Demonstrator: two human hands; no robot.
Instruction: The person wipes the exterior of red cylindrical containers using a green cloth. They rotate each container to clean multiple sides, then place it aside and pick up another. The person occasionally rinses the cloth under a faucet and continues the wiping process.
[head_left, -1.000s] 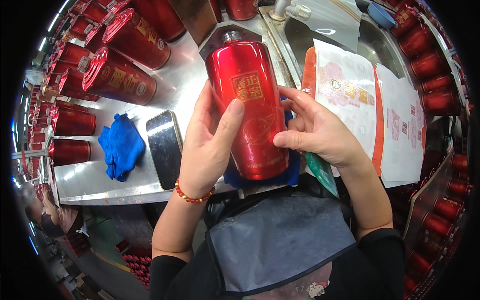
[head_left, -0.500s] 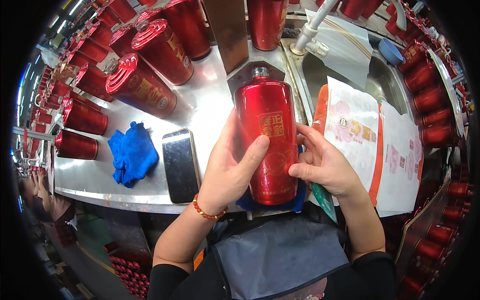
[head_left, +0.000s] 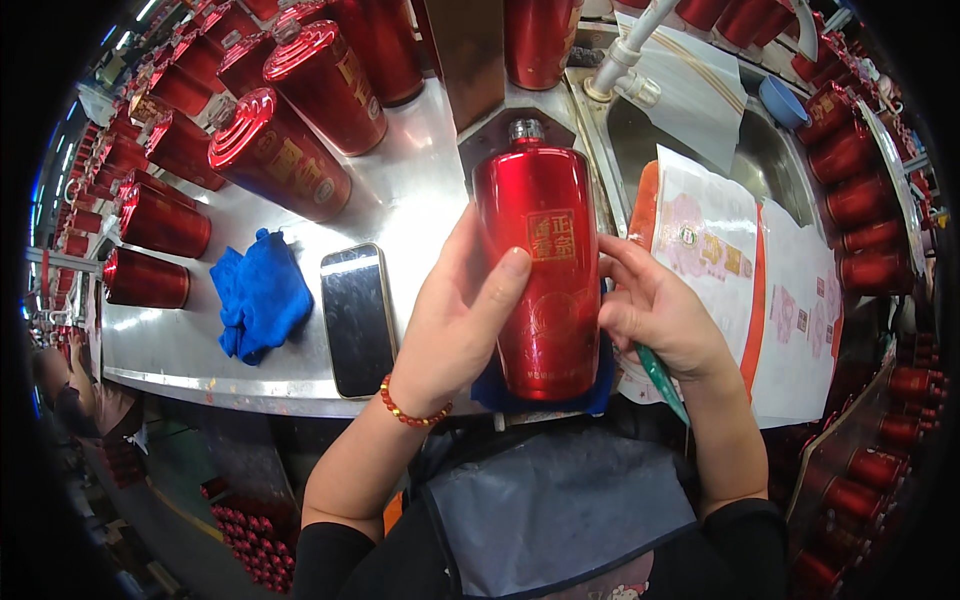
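A glossy red bottle (head_left: 540, 325) with a gold square emblem and a bare threaded neck leans upright before me, over a blue cloth (head_left: 604, 392). My left hand (head_left: 465, 310) grips its left side, thumb across the front. At the bottle's right edge, my right hand (head_left: 660, 310) has its fingers curled and its thumb bent in. A green tapered tool (head_left: 658, 382) sticks out below that palm, held in the hand; its exact kind I cannot make out. Decal sheets (head_left: 705, 240) with pink and gold prints lie beside the right hand.
Left on the metal bench (head_left: 225, 385) are a phone (head_left: 358, 320), a crumpled blue cloth (head_left: 262, 295) and several red bottles (head_left: 280, 155). A sink (head_left: 770, 150) with a tap (head_left: 620, 65) and blue bowl (head_left: 783, 102) stands far right. Bottles on racks (head_left: 880, 225) line the right side.
My right thumb has come off the bottle's front and bent toward the fingers. More of the green tool shows below the hand. My left hand still grips the bottle.
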